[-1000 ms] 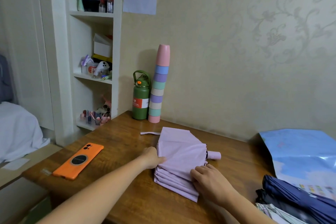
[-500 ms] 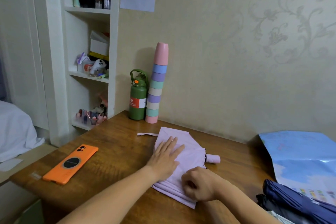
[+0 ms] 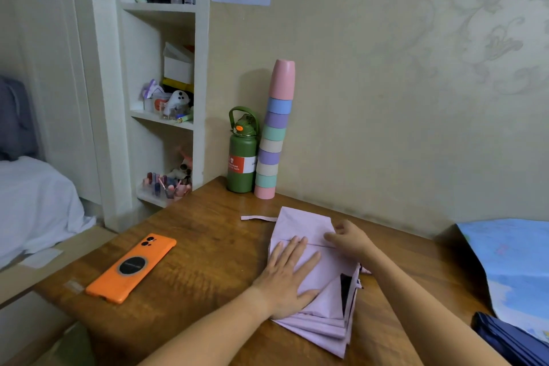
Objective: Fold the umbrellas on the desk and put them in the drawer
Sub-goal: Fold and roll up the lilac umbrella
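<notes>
Since the earlier frame your right hand (image 3: pixel 349 242) moved up and pinched a fold of the lilac umbrella (image 3: pixel 315 282); your left hand (image 3: pixel 289 275) lay spread flat, pressing it against the desk (image 3: pixel 202 246).

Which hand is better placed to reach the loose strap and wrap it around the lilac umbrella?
Right. The left hand lies flat, pinning the umbrella; the right hand sits at the far fold, nearer the strap.
</notes>
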